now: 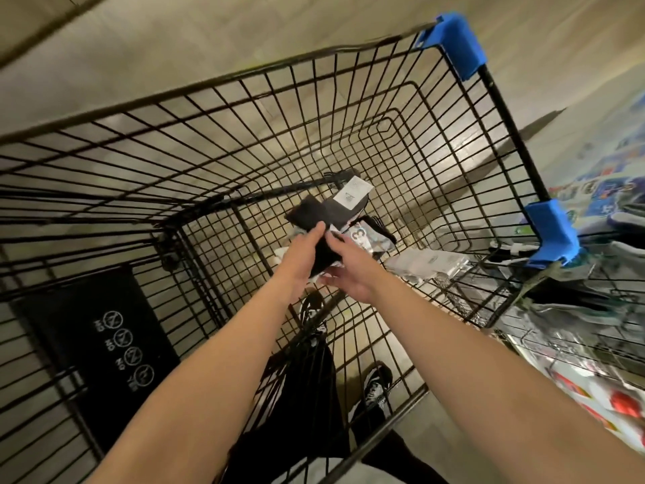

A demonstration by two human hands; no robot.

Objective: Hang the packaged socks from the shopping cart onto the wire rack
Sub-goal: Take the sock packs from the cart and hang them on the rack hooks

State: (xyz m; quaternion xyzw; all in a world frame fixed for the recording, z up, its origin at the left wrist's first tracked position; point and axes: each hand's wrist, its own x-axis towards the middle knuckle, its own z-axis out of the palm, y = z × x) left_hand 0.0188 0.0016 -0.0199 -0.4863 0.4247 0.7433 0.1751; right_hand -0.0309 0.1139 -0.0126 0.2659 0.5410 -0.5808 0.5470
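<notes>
two hands (307, 256) (352, 274) pinch a dark sock pack (323, 218) low inside the cart (349, 110), and its loose end could snag the wire or slip from fingertip-only hold on lifting.

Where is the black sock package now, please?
In the head view, the black sock package is inside the shopping cart, near the middle, held between the left hand and the right hand.

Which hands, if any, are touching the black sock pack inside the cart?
Touching, both. The head view shows the left hand wrapped along one edge of the black sock pack and the right hand gripping its other edge, with no gap.
</notes>
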